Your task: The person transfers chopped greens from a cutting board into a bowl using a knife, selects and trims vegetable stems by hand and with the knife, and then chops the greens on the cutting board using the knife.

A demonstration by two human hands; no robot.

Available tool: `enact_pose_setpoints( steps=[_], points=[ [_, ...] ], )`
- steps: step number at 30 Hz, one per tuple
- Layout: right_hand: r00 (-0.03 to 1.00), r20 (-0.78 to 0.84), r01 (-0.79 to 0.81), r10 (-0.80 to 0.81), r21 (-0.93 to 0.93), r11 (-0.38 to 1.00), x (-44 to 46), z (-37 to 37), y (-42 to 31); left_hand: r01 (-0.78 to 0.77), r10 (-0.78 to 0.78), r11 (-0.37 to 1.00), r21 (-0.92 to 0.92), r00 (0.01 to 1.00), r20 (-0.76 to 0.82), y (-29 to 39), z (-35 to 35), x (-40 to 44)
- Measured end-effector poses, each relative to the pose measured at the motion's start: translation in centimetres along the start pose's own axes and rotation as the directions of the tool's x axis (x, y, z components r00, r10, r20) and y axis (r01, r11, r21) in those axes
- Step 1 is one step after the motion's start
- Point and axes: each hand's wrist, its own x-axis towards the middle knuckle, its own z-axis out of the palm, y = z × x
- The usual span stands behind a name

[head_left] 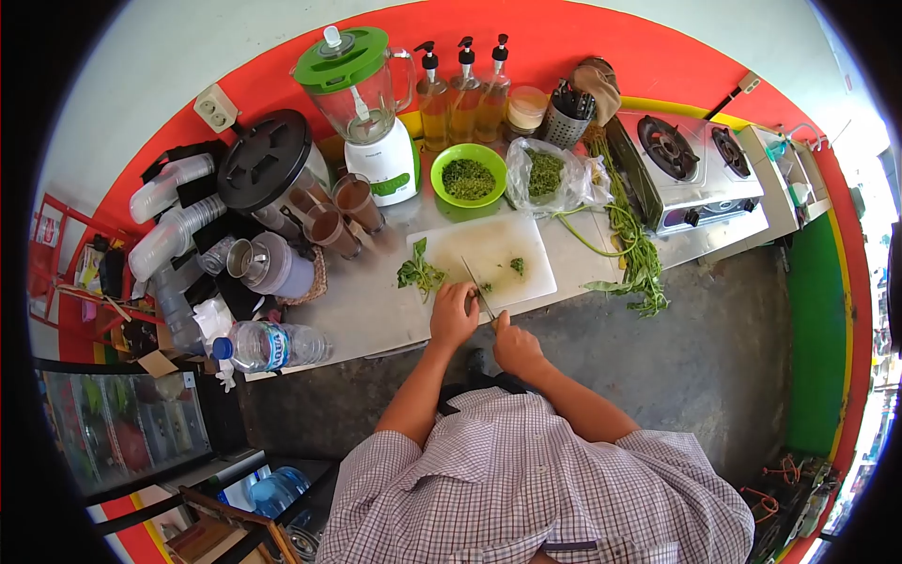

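Note:
On the white cutting board (507,235), my left hand (455,315) is closed with curled fingers over a bunch of leafy greens (420,269), whose leaves stick out to the left. My right hand (517,346) grips the handle of a knife (475,282). The blade points away from me and lies right beside my left fingertips. A few cut bits lie against the blade, and a small pile of chopped greens (517,267) sits to its right. Behind the board stand a green bowl (503,176) of chopped greens and a clear plastic bag (570,179) with more inside.
Long green stalks (637,254) hang over the counter's front edge, beside a gas stove (700,193). A blender (381,155) and pump bottles (463,99) line the wall. Brown-filled cups (331,232), a metal-topped jug (272,266) and a water bottle (282,347) crowd the left.

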Motion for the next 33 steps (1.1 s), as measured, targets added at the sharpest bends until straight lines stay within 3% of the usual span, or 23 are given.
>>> enact_pose_setpoints(
  steps=[3,11,15,22,26,28,30,33],
  points=[
    [0.999,0.04,0.017,-0.014,-0.082,0.996,0.5,-1.9,-0.2,0.041,-0.041,0.999,-0.022,0.999,-0.001,0.0,0.1,-0.2],
    [1.0,0.004,0.006,-0.006,-0.02,1.0,0.8,0.8,0.5,0.033,-0.033,0.999,-0.014,0.999,0.004,0.0,0.0,-0.1],
    [0.997,0.073,0.005,-0.004,-0.02,1.0,0.5,-2.4,-0.6,0.056,-0.056,0.998,-0.008,0.998,0.01,-0.1,0.1,-0.4],
    [0.999,0.044,-0.003,0.005,-0.054,0.999,0.9,-0.2,0.1,0.039,-0.039,0.999,0.01,0.999,0.031,-0.2,0.0,-0.2],
    [0.998,0.054,0.036,-0.038,0.032,0.999,1.3,-2.4,-0.3,0.1,-0.099,0.994,-0.036,0.995,0.019,0.0,0.0,-0.4],
    [0.998,0.039,0.036,-0.039,0.073,0.997,0.8,-1.7,-0.3,0.08,-0.079,0.996,-0.041,0.997,0.018,-0.2,0.0,-0.4],
    [0.999,-0.036,0.008,-0.008,0.001,1.0,-0.1,0.3,-0.1,0.061,-0.06,0.997,-0.049,0.998,0.01,-0.5,0.0,-0.2],
    [1.0,-0.016,-0.003,0.003,0.007,1.0,0.4,0.5,-0.1,0.004,-0.004,1.0,0.016,1.0,0.016,-0.5,0.0,-0.4]
  ],
)
